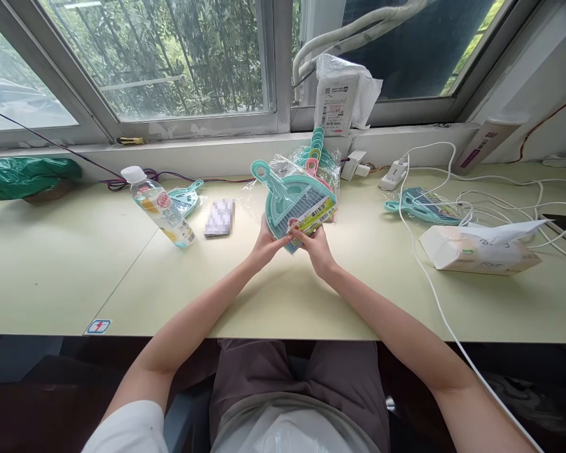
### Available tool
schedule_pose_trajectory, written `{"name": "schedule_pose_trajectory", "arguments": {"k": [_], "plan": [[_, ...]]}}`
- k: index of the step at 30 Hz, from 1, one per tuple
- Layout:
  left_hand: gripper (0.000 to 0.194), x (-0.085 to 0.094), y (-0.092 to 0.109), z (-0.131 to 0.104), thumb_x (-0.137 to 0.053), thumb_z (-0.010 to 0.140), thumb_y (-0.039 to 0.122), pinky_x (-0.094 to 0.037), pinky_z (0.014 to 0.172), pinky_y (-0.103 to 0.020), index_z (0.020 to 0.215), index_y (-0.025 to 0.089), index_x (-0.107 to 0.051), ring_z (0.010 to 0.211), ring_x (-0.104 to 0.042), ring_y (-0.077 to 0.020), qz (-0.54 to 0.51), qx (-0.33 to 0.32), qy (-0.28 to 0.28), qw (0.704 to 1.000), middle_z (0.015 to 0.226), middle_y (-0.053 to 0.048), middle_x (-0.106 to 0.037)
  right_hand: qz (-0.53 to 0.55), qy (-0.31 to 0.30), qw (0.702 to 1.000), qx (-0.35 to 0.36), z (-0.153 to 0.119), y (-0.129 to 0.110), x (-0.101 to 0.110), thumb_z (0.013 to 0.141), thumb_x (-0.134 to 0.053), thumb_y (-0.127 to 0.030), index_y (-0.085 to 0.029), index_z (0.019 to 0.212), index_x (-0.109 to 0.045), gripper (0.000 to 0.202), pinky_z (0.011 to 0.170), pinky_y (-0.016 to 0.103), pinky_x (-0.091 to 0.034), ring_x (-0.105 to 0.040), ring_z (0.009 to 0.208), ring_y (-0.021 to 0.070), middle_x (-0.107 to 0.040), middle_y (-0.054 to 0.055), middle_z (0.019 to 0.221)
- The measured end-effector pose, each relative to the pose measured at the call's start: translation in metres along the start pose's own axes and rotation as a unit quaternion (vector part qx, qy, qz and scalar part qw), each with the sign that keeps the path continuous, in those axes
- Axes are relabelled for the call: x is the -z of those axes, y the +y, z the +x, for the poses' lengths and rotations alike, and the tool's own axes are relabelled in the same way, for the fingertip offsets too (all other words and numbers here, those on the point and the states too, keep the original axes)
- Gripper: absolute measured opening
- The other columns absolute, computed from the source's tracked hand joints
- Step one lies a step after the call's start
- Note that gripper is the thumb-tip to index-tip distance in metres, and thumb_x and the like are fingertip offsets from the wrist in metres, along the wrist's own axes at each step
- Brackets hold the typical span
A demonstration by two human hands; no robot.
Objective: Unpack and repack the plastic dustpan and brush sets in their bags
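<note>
Both my hands hold a small teal dustpan and brush set (290, 204) in clear plastic wrap, tilted above the table with its handle to the upper left. A yellow-green label runs across its lower right side. My left hand (266, 245) is closed on the bottom left edge. My right hand (316, 247) grips the lower edge by the label, and the thumbs nearly meet. Right behind it, against the sill, is a pile of similar wrapped sets (317, 150), mostly teal with a pink handle among them; the held set partly hides it.
A drink bottle (163, 211) stands left, before another teal set (187, 196) and a blurred small packet (219, 218). Rightward, white cables (446, 195) cross a wrapped set (424, 206) near a tissue pack (481, 250). A white box (337, 104) rests on the windowsill.
</note>
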State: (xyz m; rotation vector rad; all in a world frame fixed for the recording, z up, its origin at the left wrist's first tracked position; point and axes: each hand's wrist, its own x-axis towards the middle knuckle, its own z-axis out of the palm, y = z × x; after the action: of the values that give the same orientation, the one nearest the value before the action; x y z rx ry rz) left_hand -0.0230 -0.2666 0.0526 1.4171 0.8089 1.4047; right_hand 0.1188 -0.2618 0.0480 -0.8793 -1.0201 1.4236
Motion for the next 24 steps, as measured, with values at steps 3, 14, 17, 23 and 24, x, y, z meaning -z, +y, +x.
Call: {"name": "schedule_pose_trajectory", "arguments": {"k": [3, 14, 17, 23, 24], "plan": [[0.094, 0.001, -0.002, 0.000, -0.081, 0.066, 0.041, -0.039, 0.109, -0.049, 0.141, 0.027, -0.025, 0.131, -0.044, -0.0311, 0.001, -0.007, -0.016, 1.000, 0.140, -0.012, -0.046, 0.008, 0.000, 1.000, 0.011, 0.000, -0.001, -0.001, 0.057, -0.083, -0.045, -0.025, 0.105, -0.050, 0.062, 0.086, 0.044, -0.056, -0.064, 0.103, 0.0245, -0.066, 0.006, 0.114], [0.097, -0.002, 0.001, -0.003, -0.082, 0.064, 0.037, -0.041, 0.106, -0.045, 0.143, 0.030, -0.026, 0.131, -0.044, -0.0294, -0.001, -0.014, -0.022, 1.000, 0.139, -0.010, -0.047, -0.006, 0.014, 1.000, 0.004, 0.002, 0.003, 0.001, 0.057, -0.082, -0.047, -0.026, 0.107, -0.049, 0.063, 0.083, 0.043, -0.058, -0.062, 0.106, 0.0248, -0.065, 0.006, 0.117], [0.093, -0.003, 0.000, -0.003, -0.082, 0.064, 0.035, -0.041, 0.106, -0.044, 0.141, 0.029, -0.029, 0.130, -0.045, -0.0285, -0.010, -0.004, -0.016, 1.000, 0.138, -0.010, -0.048, -0.005, 0.007, 1.000, 0.005, 0.002, 0.001, 0.001, 0.056, -0.083, -0.047, -0.026, 0.107, -0.048, 0.065, 0.083, 0.043, -0.057, -0.062, 0.105, 0.0250, -0.065, 0.007, 0.116], [0.087, -0.006, 0.008, -0.003, -0.079, 0.067, 0.036, -0.040, 0.107, -0.044, 0.139, 0.027, -0.030, 0.127, -0.048, -0.0274, -0.033, 0.022, 0.012, 0.999, 0.136, -0.009, -0.051, -0.011, -0.021, 0.999, 0.024, 0.002, -0.003, 0.000, 0.052, -0.086, -0.044, -0.027, 0.113, -0.044, 0.076, 0.084, 0.044, -0.056, -0.061, 0.106, 0.0262, -0.064, 0.007, 0.118], [0.085, -0.007, 0.009, -0.004, -0.078, 0.068, 0.036, -0.038, 0.108, -0.044, 0.139, 0.027, -0.031, 0.128, -0.047, -0.0272, -0.032, 0.026, 0.020, 0.999, 0.137, -0.009, -0.050, -0.013, -0.019, 0.999, 0.027, 0.002, -0.003, 0.000, 0.053, -0.086, -0.044, -0.027, 0.115, -0.043, 0.077, 0.085, 0.045, -0.056, -0.061, 0.107, 0.0261, -0.063, 0.007, 0.119]]}}
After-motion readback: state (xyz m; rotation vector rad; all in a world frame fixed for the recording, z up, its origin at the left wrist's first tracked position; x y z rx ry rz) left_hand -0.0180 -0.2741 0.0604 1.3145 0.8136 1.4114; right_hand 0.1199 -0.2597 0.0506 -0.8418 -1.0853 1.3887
